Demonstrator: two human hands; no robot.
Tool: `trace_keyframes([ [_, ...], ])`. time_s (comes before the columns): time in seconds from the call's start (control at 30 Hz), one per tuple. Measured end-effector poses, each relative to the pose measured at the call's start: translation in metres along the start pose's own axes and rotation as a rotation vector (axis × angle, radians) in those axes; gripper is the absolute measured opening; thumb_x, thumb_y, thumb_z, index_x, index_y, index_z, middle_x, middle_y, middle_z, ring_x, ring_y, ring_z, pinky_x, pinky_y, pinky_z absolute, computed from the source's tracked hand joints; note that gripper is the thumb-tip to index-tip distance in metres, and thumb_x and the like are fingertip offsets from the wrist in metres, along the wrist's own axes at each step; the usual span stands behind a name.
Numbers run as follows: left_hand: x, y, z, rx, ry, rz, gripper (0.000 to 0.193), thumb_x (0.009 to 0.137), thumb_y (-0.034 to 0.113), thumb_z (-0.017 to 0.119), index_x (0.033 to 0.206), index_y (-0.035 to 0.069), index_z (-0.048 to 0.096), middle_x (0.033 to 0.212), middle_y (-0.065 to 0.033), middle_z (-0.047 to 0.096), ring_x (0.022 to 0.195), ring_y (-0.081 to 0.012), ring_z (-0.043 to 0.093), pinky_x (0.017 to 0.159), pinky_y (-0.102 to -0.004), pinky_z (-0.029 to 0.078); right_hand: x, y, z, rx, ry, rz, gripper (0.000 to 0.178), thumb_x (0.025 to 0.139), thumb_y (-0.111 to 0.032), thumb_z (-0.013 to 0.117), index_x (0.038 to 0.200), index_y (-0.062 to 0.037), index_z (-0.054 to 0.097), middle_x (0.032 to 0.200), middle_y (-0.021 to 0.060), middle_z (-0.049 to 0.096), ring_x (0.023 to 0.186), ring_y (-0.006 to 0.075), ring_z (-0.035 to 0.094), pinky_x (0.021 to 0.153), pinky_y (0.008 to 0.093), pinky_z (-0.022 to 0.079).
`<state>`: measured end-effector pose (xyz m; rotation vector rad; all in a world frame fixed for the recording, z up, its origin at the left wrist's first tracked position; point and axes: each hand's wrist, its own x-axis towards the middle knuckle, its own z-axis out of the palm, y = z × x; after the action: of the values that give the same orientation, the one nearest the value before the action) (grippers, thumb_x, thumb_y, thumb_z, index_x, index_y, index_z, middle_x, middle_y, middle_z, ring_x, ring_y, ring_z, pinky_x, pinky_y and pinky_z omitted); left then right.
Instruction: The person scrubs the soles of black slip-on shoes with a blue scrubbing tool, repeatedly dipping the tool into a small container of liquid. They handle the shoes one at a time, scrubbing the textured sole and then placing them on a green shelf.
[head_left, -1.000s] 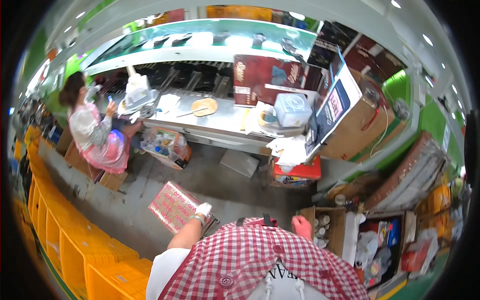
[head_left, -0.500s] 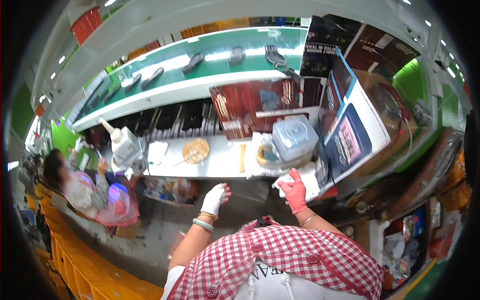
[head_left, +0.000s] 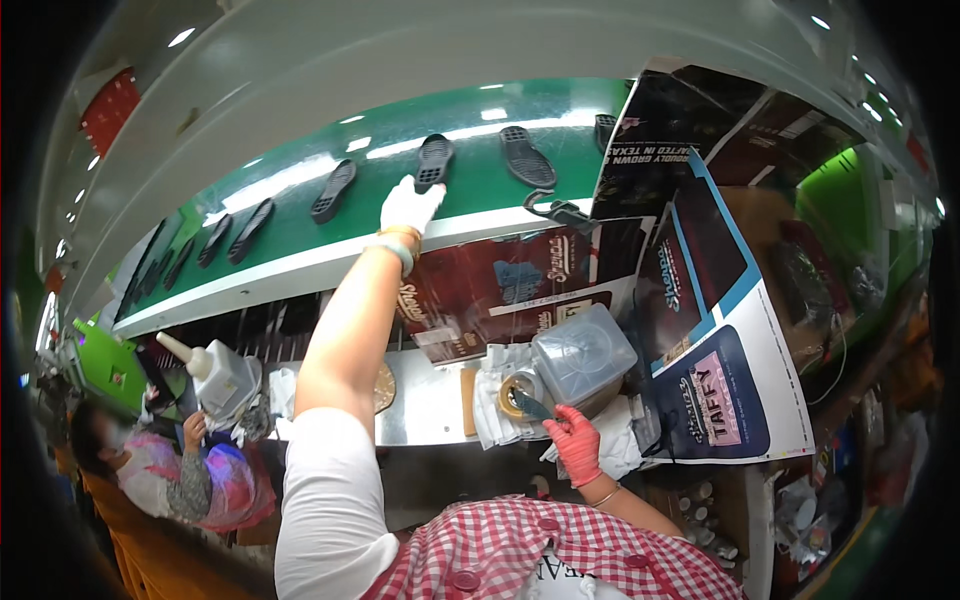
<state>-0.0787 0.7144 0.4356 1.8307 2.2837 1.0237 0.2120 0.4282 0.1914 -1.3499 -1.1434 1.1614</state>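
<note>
Head view: white-gloved left hand [head_left: 411, 206] touches a black gridded sole [head_left: 434, 161] on the glossy green belt [head_left: 474, 185], grip unclear; red-gloved right hand [head_left: 577, 447] pinches a flat dark strip [head_left: 533, 406] by the silvery metal worktop [head_left: 435, 395], white ceiling lights [head_left: 181, 37] glowing above!

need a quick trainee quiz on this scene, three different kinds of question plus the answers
1. Multiple choice: what is the left hand nearest to?
a) a clear box
b) a black sole
c) a printed board

2. True or false: both hands are up at the green belt.

3. Short answer: which thing on the bench has a spout?

Key:
1. b
2. False; the right hand is lower down, by the tape roll.
3. The white bottle.
</note>
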Motion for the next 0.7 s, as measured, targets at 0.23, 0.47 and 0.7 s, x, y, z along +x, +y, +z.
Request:
trace_keyframes([
  [0.23, 0.079, -0.006, 0.037, 0.133, -0.182, -0.065, 0.068, 0.063, 0.052, 0.068, 0.111, 0.004, 0.061, 0.109, -0.0175, 0.064, 0.103, -0.0317, 0.061, 0.089, -0.0356, 0.047, -0.011, -0.035, 0.021, -0.295, 0.168, -0.140, 0.023, 0.081, -0.014, 0.068, 0.101, -0.0025, 0.066, 0.084, 0.0086, 0.065, 0.065, 0.0131, 0.059, 0.062, 0.0260, 0.048],
  [0.47, 0.043, -0.045, -0.010, -1.135, -0.343, -0.160, 0.030, 0.080, 0.030, 0.063, 0.100, 0.007, 0.062, 0.094, -0.0038, 0.060, 0.081, -0.0159, 0.060, 0.069, -0.0285, 0.049, -0.002, -0.040, 0.047, -0.389, 0.321, -0.128, 0.025, 0.081, -0.018, 0.065, 0.102, -0.0030, 0.064, 0.088, 0.0123, 0.065, 0.069, 0.0206, 0.061, 0.066, 0.0304, 0.050],
  [0.7, -0.219, -0.178, -0.117, -0.981, -0.452, 0.183, 0.074, 0.075, 0.027, 0.071, 0.134, -0.003, 0.037, 0.127, -0.0128, 0.047, 0.114, -0.0221, 0.051, 0.095, -0.0347, 0.043, 0.008, -0.054, 0.075, -0.644, 0.220, -0.261, 0.024, 0.081, -0.017, 0.067, 0.102, -0.0053, 0.066, 0.096, 0.0140, 0.065, 0.089, 0.0282, 0.062, 0.079, 0.0333, 0.048],
])
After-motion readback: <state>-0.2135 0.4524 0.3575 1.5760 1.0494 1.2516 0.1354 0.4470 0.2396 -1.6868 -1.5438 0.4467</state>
